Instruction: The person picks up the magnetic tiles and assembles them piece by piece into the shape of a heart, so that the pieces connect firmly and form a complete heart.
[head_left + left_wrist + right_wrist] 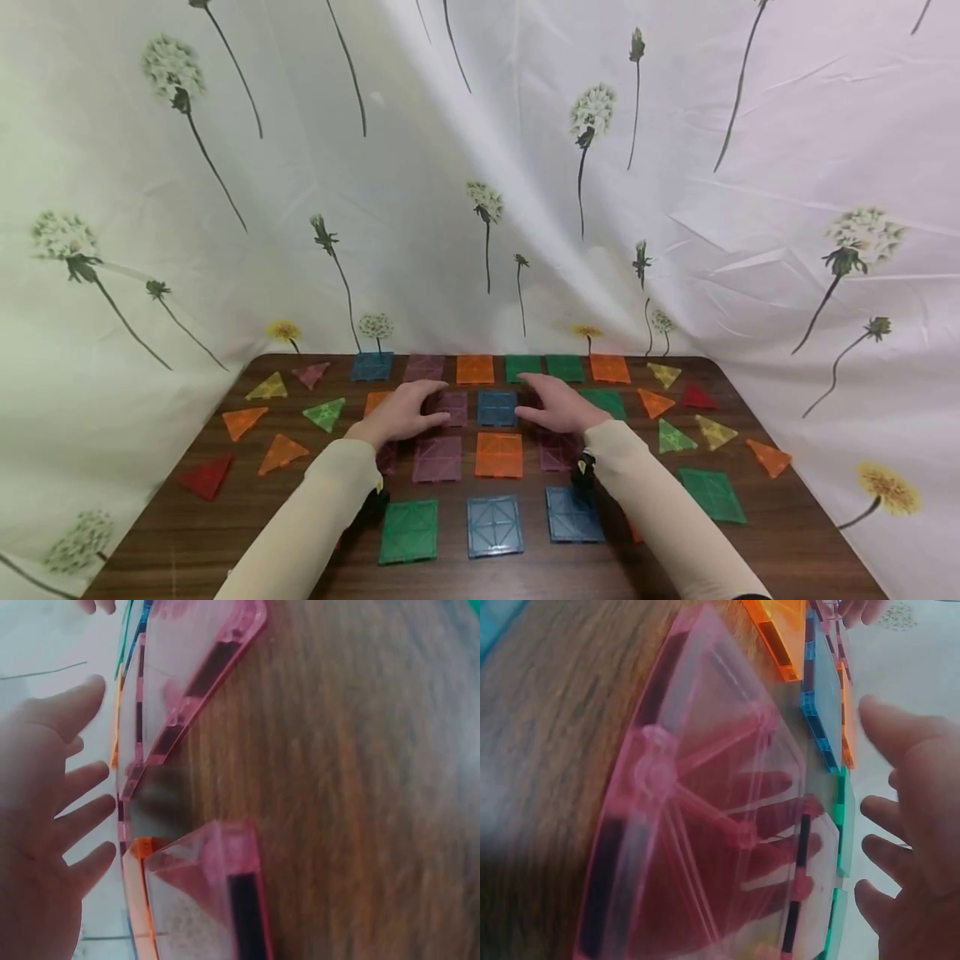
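Observation:
Translucent magnetic tiles lie in rows on the dark wooden table (247, 533). My left hand (403, 411), its fingers relaxed and holding nothing, is above the left side of the rows. Nearest to it are a purple square tile (453, 410) and a partly hidden orange square tile (375, 402). My right hand (558, 403), likewise unladen, is over the right side. A blue square tile (497, 408) lies between the two hands. Fingers of the right hand (907, 825) are spread in the right wrist view, beyond a purple tile (705, 780).
More square tiles lie at the back, such as an orange one (475, 368), and at the front, such as a green one (408, 531). Triangular tiles, among them a red one (206, 477) and a yellow one (715, 431), flank both sides. A flower-printed white cloth (420, 250) hangs behind.

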A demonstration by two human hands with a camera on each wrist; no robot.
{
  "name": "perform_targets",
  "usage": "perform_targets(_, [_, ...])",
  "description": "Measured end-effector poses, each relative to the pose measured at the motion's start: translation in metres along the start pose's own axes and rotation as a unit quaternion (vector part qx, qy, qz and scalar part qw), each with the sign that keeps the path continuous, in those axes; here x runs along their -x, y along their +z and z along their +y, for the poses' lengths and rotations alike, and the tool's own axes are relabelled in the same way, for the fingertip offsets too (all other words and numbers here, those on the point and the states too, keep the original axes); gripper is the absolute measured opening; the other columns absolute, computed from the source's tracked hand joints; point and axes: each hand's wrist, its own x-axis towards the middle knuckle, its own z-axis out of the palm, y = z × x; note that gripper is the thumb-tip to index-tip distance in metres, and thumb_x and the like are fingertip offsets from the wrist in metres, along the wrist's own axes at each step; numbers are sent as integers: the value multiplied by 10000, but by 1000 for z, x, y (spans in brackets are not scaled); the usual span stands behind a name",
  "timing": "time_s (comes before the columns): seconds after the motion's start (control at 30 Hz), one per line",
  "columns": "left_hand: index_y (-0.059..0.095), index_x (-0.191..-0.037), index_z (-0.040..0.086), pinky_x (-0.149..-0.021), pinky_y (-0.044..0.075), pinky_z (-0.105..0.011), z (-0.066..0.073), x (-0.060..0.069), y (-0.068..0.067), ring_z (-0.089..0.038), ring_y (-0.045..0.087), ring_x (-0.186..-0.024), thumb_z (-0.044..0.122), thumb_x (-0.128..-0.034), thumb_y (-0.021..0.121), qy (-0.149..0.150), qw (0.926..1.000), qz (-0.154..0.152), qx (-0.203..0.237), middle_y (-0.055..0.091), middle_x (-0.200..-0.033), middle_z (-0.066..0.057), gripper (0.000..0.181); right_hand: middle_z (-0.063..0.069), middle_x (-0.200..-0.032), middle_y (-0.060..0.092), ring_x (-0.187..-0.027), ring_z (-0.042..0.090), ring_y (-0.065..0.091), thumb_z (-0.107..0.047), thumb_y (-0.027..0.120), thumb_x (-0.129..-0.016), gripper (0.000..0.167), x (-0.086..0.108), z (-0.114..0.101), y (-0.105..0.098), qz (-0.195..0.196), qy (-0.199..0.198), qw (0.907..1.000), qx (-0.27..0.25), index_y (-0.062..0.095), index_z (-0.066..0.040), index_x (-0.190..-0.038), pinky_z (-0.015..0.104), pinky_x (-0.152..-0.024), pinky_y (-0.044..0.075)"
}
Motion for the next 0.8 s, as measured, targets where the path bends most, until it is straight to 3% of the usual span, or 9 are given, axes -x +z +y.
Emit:
perform_targets(0.4, [530,-1540,88,-1142,432,-571,2,-6,7,-363,530,-1404,289,-952,809,-258,9994,-162,167,574,-1516,-139,681,126,-1580,505,-1439,298,499,-311,733,-1013,681,-14,-5,9,-259,-242,9994,46,453,-55,-1579,496,-1180,411])
perform_targets(0.8, [511,-1555,100,-1153,422,-565,3,-10,11,-358,511,-1424,316,-958,800,-181,9995,-216,174,557,-1537,-129,698,107,-1530,555,-1360,259,562,-303,743,-1007,651,-18,-12,12,-227,-200,9995,109,479,-89,-1562,470,-1154,445])
